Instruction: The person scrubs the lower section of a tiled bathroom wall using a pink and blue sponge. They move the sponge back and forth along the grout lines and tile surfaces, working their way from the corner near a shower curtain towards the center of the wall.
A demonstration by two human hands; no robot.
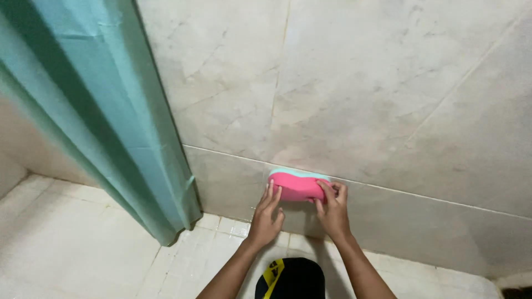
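Low on the tiled wall (388, 111), both hands grip a pink-and-teal sponge (297, 185): left hand (266, 218) at its left end, right hand (332, 210) at its right; its long axis runs horizontally.

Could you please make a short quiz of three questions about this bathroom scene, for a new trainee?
1. True or false: both hands are on the pink sponge.
2. Multiple choice: the sponge is pressed against A) the floor tiles, B) the marble-look wall tile, C) the curtain.
3. Short answer: what hangs at the left of the view, and what colour is it?

Key
1. True: the left hand and the right hand each grip one end of it.
2. B: it sits on the wall, just below a horizontal grout line and above the white floor tiles.
3. A shower curtain, teal green.
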